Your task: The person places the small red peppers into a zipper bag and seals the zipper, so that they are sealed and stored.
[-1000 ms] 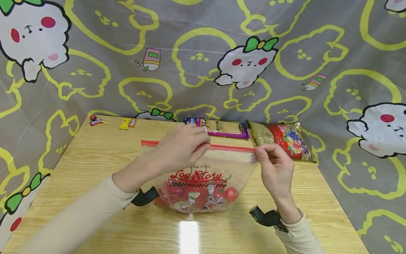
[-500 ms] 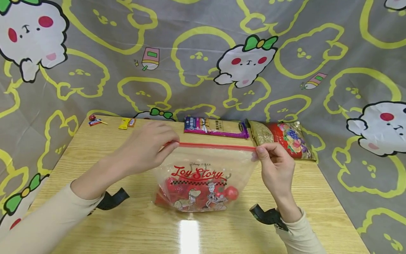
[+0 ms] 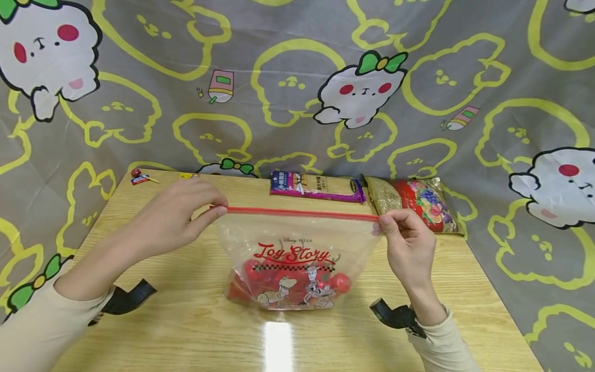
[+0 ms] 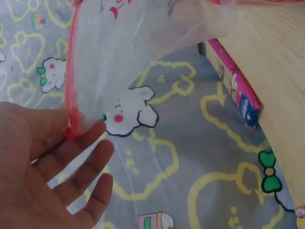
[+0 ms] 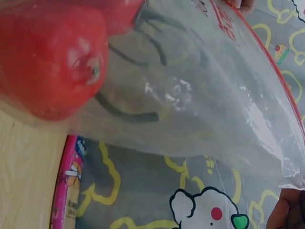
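Observation:
A clear zip-top bag with a red Toy Story print stands on the wooden table between my hands, its red zip strip pulled straight across the top. My left hand pinches the strip's left end between thumb and index finger; the other fingers are loosely spread in the left wrist view. At the opposite end, my right hand pinches the right top corner. Inside the bag's bottom lie several red vegetables, among them a smooth round one with a stem scar and a curved green stem beside it.
A purple-edged pasta packet lies along the back of the table, beside a gold and red bag with printed fruit. Back left are a lollipop and a yellow-wrapped candy. A patterned grey cloth hangs behind.
My left hand has moved left along the red strip, from near its middle to its left end. The right hand has stayed at the right corner, and the bag has hardly shifted.

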`<act>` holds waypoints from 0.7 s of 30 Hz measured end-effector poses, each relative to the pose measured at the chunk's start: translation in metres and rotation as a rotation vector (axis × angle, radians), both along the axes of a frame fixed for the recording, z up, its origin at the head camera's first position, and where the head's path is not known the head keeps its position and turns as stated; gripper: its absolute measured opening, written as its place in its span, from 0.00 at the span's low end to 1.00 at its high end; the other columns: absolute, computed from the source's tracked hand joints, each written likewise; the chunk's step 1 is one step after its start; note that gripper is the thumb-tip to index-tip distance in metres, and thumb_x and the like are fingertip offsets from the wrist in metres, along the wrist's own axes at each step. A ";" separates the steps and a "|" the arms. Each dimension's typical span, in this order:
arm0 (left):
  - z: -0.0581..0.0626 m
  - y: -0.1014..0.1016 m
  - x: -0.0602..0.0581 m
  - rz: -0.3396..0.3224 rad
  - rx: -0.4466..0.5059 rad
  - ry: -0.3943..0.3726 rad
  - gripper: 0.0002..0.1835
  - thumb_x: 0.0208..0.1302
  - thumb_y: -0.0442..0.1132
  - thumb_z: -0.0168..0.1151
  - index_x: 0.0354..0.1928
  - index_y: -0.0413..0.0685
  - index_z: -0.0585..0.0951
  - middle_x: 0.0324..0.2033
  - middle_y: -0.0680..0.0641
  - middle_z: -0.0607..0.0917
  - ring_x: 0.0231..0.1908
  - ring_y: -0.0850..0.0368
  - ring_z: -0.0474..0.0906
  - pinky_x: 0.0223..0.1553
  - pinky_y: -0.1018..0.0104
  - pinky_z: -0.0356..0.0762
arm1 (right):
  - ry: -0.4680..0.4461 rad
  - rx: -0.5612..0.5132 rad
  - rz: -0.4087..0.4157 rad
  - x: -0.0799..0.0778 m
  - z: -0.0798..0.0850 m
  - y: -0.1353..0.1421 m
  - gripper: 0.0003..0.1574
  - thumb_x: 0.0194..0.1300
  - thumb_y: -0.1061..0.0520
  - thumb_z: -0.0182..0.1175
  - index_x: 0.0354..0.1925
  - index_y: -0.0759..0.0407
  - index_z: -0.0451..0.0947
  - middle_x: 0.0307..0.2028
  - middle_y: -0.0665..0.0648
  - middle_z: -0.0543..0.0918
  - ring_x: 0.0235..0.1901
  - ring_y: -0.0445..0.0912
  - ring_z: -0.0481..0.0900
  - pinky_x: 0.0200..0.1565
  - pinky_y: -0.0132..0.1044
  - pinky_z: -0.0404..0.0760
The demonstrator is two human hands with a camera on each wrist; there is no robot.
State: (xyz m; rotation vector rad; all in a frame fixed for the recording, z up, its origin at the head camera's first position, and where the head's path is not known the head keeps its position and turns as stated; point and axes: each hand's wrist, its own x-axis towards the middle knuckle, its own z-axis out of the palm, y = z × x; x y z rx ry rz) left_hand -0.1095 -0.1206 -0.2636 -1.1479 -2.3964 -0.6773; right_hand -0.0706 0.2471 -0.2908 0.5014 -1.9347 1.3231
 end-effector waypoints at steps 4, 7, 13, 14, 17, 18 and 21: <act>-0.002 -0.006 0.000 0.008 0.006 -0.004 0.03 0.57 0.35 0.62 0.33 0.49 0.81 0.30 0.55 0.81 0.36 0.58 0.77 0.50 0.55 0.70 | -0.013 0.024 -0.040 0.003 0.006 -0.007 0.03 0.54 0.78 0.54 0.26 0.77 0.73 0.20 0.55 0.79 0.22 0.36 0.76 0.28 0.23 0.72; -0.003 -0.006 0.001 0.022 0.000 -0.016 0.03 0.57 0.35 0.62 0.34 0.48 0.81 0.30 0.55 0.81 0.35 0.59 0.76 0.44 0.58 0.72 | -0.022 0.033 -0.060 0.003 0.006 -0.009 0.02 0.54 0.77 0.55 0.26 0.78 0.72 0.21 0.53 0.79 0.22 0.35 0.75 0.27 0.22 0.72; -0.004 -0.004 0.003 0.027 -0.005 -0.104 0.03 0.61 0.35 0.58 0.36 0.49 0.79 0.31 0.55 0.80 0.32 0.64 0.73 0.35 0.64 0.73 | -0.066 0.059 -0.051 -0.004 -0.001 0.003 0.02 0.57 0.74 0.55 0.28 0.75 0.73 0.22 0.54 0.79 0.22 0.37 0.75 0.26 0.24 0.72; -0.004 -0.004 0.003 0.023 -0.004 -0.119 0.03 0.61 0.36 0.58 0.37 0.49 0.79 0.31 0.56 0.80 0.32 0.65 0.73 0.34 0.64 0.73 | -0.080 0.062 -0.048 -0.005 -0.002 0.005 0.02 0.57 0.74 0.55 0.29 0.74 0.74 0.22 0.55 0.78 0.22 0.38 0.75 0.26 0.25 0.72; -0.005 -0.002 0.003 0.004 -0.001 -0.129 0.04 0.61 0.37 0.58 0.38 0.51 0.79 0.32 0.57 0.79 0.32 0.66 0.72 0.33 0.66 0.73 | -0.128 0.088 -0.070 -0.006 -0.003 0.009 0.02 0.59 0.71 0.55 0.30 0.71 0.75 0.23 0.54 0.78 0.23 0.39 0.75 0.26 0.27 0.72; -0.006 -0.001 0.003 -0.004 -0.002 -0.117 0.05 0.61 0.38 0.59 0.38 0.51 0.80 0.32 0.57 0.79 0.31 0.67 0.72 0.33 0.66 0.73 | -0.146 0.095 -0.082 -0.005 -0.003 0.009 0.02 0.59 0.69 0.56 0.31 0.70 0.75 0.23 0.54 0.79 0.23 0.39 0.75 0.26 0.27 0.72; -0.009 0.002 0.000 -0.019 0.007 -0.067 0.04 0.58 0.38 0.62 0.36 0.51 0.80 0.30 0.58 0.78 0.29 0.67 0.70 0.30 0.69 0.71 | -0.118 0.181 -0.177 -0.003 0.000 0.008 0.07 0.58 0.66 0.60 0.37 0.67 0.77 0.27 0.53 0.77 0.25 0.37 0.73 0.28 0.25 0.71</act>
